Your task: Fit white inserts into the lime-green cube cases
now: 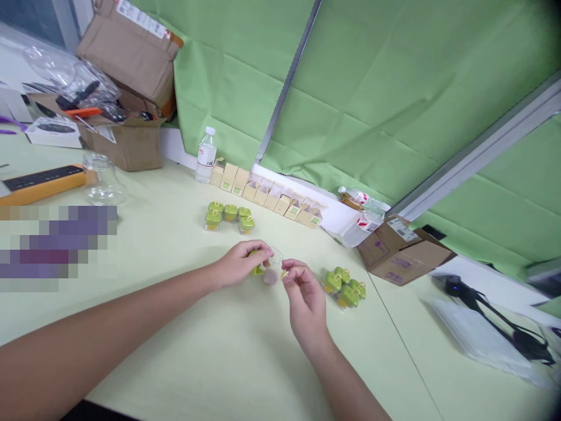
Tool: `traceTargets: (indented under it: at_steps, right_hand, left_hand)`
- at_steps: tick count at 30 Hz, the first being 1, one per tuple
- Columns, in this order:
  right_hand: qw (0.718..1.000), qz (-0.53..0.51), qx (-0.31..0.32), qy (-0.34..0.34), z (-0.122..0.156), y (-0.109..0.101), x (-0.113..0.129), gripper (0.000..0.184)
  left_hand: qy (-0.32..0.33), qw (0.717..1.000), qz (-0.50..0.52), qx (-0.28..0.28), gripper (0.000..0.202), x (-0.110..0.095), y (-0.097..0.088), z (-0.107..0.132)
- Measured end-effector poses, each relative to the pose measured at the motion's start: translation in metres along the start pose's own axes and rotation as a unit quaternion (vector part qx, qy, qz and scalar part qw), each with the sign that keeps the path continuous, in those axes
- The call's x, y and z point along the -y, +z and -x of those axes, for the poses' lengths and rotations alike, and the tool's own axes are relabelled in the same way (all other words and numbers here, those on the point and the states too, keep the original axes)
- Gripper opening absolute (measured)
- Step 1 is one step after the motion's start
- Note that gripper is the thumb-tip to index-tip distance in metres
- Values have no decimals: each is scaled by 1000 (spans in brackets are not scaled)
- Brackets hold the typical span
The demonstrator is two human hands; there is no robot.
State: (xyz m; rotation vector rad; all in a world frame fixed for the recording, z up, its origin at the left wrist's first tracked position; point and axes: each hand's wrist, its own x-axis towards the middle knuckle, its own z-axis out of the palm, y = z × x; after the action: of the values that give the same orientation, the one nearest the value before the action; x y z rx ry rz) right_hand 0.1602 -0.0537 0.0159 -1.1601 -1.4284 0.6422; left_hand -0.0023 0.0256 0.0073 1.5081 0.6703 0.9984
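My left hand (pixel 242 263) is closed around a small green-lidded clear container (pixel 259 268) at the middle of the pale green table (pixel 184 351). My right hand (pixel 304 295) pinches a tiny yellowish piece (pixel 285 273) just right of that container. A small pinkish item (pixel 270 277) lies between the two hands. Several green-lidded containers (pixel 228 215) stand in a group behind my left hand. A second group of green containers (pixel 345 286) sits just right of my right hand.
A row of small beige cartons (pixel 267 195) lines the wall under green cloth. A water bottle (pixel 205 155), a glass jar (pixel 101 178), cardboard boxes (pixel 127 140) (pixel 403 251), a yellow-edged power strip (pixel 41 181) and black cables (pixel 495 310) surround the spot.
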Motion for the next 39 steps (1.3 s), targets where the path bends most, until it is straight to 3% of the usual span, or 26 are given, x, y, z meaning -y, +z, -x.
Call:
traceTargets:
  at_steps: [7,11,16,21,27,30,33,36,39]
  right_hand:
    - [994,-91,10,59,-1,3,0,16]
    - [988,-128,12,90,-1,3,2,17]
    - [978,-157,15,140,-4,1,1,15]
    - [958,-228,25,172,-6,0,-1,13]
    - [943,-270,59,187,-7,-1,0,15]
    - [950,-244,60,187,-6,-1,-2,18]
    - [974,-163,47,152,-4,0,-4,18]
    - [997,-23,31,62,-1,1,-4,16]
    - [992,105,58,-32,1,-1,-3,15]
  left_hand:
    - [-21,998,17,49,31,-10,3,5]
    - [-13,997,22,73,23,-10,4,8]
    - [51,994,-88,50,6,-5,5,10]
    - [168,970,-171,44,27,-5,9,12]
    - [187,962,-194,44,17,-10,8,12]
    - [189,953,-234,37,15,-10,8,12]
    - [196,934,-297,28,13,-8,7,12]
    - [213,917,-338,20,10,-5,5,11]
    - [230,901,-367,21,7,-3,4,11]
